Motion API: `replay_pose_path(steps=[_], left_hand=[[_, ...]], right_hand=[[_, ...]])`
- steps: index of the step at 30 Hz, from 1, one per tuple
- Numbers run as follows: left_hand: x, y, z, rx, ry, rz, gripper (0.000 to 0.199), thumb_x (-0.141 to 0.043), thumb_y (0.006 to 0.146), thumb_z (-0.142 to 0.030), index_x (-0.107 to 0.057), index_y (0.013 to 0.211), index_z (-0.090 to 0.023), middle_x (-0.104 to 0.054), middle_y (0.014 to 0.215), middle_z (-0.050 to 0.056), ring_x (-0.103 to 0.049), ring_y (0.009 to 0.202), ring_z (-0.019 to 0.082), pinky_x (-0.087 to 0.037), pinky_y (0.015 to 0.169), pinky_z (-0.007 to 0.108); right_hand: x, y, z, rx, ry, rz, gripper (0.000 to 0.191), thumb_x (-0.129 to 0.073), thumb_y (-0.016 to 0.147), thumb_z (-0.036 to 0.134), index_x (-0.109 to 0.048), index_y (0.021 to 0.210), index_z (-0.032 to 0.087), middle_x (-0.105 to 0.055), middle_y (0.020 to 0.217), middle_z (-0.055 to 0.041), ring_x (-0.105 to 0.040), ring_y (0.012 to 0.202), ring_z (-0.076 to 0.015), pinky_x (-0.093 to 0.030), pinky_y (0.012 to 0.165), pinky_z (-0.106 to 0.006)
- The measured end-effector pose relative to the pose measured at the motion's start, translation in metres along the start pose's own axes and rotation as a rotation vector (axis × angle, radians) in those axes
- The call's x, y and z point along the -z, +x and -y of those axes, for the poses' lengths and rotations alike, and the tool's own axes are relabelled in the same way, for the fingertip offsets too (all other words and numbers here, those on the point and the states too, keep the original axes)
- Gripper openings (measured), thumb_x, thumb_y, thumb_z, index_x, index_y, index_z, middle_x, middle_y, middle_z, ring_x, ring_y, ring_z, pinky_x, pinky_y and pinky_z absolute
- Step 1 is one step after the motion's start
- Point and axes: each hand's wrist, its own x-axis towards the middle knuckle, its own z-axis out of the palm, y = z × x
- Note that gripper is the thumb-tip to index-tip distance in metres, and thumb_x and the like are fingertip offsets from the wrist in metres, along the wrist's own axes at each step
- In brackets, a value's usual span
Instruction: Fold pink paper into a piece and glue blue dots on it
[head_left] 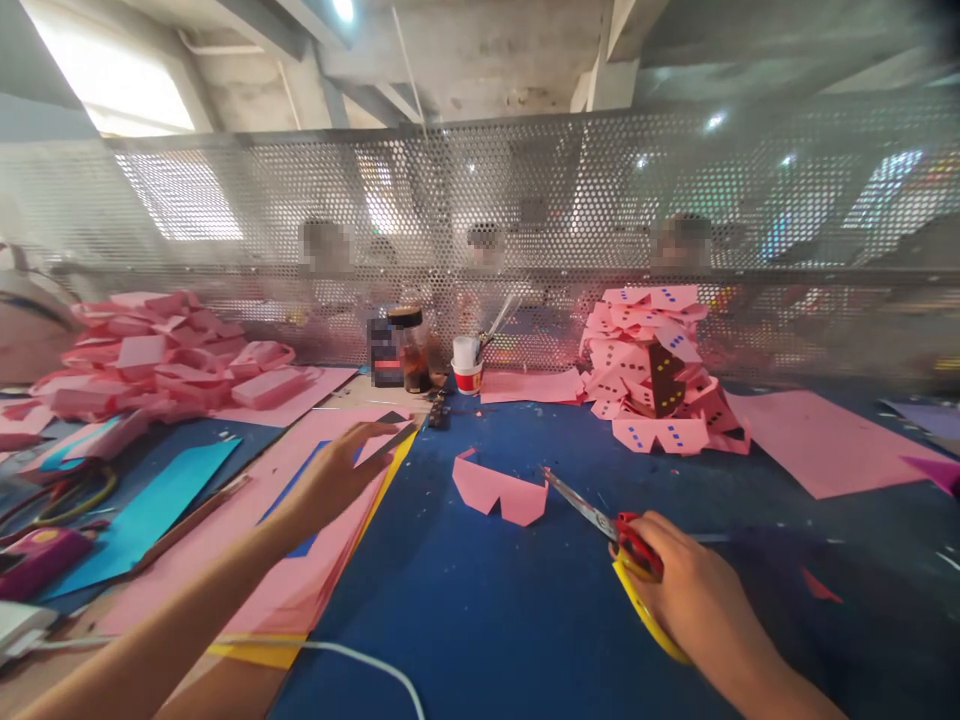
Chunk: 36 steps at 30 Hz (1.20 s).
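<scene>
My right hand (679, 575) is wrapped round the red and yellow handles of a pair of scissors (589, 512). The blades point up and left, their tip beside the right end of a pink paper cutout (501, 490) with a notch in its lower edge. That cutout lies on the blue table (450, 620). On the left, my left hand (337, 470) has its fingers round a dark, flat, narrow piece (386, 437), above a stack of pink sheets (247, 570) with a blue strip and a yellow sheet at its edge.
Pink folded pieces (165, 355) are heaped at the back left. A pile of dotted pink cutouts (649, 370) stands back right, near a pink sheet (832, 440). A jar (414, 350) and a cup (467, 368) stand before the perforated screen (525, 200). A white cable (360, 655) crosses the front.
</scene>
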Motion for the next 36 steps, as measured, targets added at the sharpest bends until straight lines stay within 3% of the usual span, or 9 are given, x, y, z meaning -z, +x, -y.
replay_pose_path(steps=[2,5,9,13,19,27,36], left_hand=[[-0.021,0.005,-0.007,-0.057,0.022,0.125,0.038,-0.057,0.09,-0.042,-0.063,0.122,-0.022,-0.064,0.131,0.009,-0.058,0.124,0.029,-0.044,0.107,0.044],[-0.043,0.006,-0.017,-0.036,0.008,0.166,0.04,-0.052,0.093,-0.045,-0.06,0.126,-0.023,-0.065,0.13,0.009,-0.06,0.122,0.028,-0.044,0.107,0.044],[-0.055,-0.001,-0.034,0.029,-0.036,0.224,0.044,-0.044,0.096,-0.05,-0.056,0.133,-0.03,-0.061,0.137,0.005,-0.058,0.124,0.026,-0.045,0.106,0.041],[-0.06,-0.004,-0.043,-0.051,-0.045,0.28,0.042,-0.044,0.096,-0.049,-0.061,0.129,-0.031,-0.062,0.135,0.003,-0.053,0.129,0.027,-0.038,0.112,0.043],[-0.068,-0.003,-0.029,-0.167,-0.074,0.228,0.033,-0.049,0.094,-0.046,-0.065,0.117,-0.028,-0.068,0.127,0.004,-0.059,0.12,0.027,-0.046,0.104,0.043],[-0.075,-0.005,-0.015,-0.315,-0.022,0.166,0.023,-0.05,0.095,-0.035,-0.067,0.108,-0.026,-0.069,0.12,0.004,-0.062,0.114,0.024,-0.049,0.1,0.04],[-0.073,-0.008,-0.018,-0.297,-0.04,0.144,0.024,-0.049,0.094,-0.032,-0.067,0.109,-0.026,-0.07,0.115,0.005,-0.063,0.111,0.024,-0.049,0.098,0.04]], right_hand=[[0.0,0.0,0.0,-0.012,-0.004,0.008,0.005,-0.057,0.089,0.029,-0.06,0.091,0.025,-0.065,0.085,0.0013,-0.067,0.065,-0.0173,-0.044,0.058,-0.027],[0.001,0.001,0.001,-0.031,0.014,0.002,0.008,-0.056,0.089,0.029,-0.062,0.094,0.025,-0.066,0.088,0.0008,-0.067,0.067,-0.0173,-0.044,0.06,-0.028],[0.004,0.005,0.003,-0.093,0.039,0.015,0.008,-0.056,0.089,0.03,-0.062,0.088,0.025,-0.066,0.084,0.0013,-0.065,0.065,-0.0159,-0.041,0.06,-0.027],[0.008,0.009,0.006,-0.143,0.043,0.051,0.011,-0.057,0.089,0.034,-0.063,0.086,0.025,-0.068,0.082,0.0006,-0.065,0.066,-0.0163,-0.039,0.06,-0.026],[0.029,0.017,0.013,-0.28,-0.025,0.16,0.017,-0.059,0.087,0.04,-0.064,0.081,0.025,-0.07,0.068,0.0016,-0.064,0.06,-0.0175,-0.033,0.055,-0.026],[0.055,0.045,0.013,-0.299,-0.152,0.209,0.029,-0.062,0.082,0.054,-0.064,0.088,0.026,-0.073,0.077,-0.001,-0.066,0.067,-0.0208,-0.031,0.055,-0.027],[0.029,0.118,0.002,-0.203,-0.309,0.253,0.028,-0.055,0.084,0.05,-0.065,0.088,0.024,-0.073,0.086,-0.0051,-0.067,0.081,-0.0235,-0.029,0.057,-0.027]])
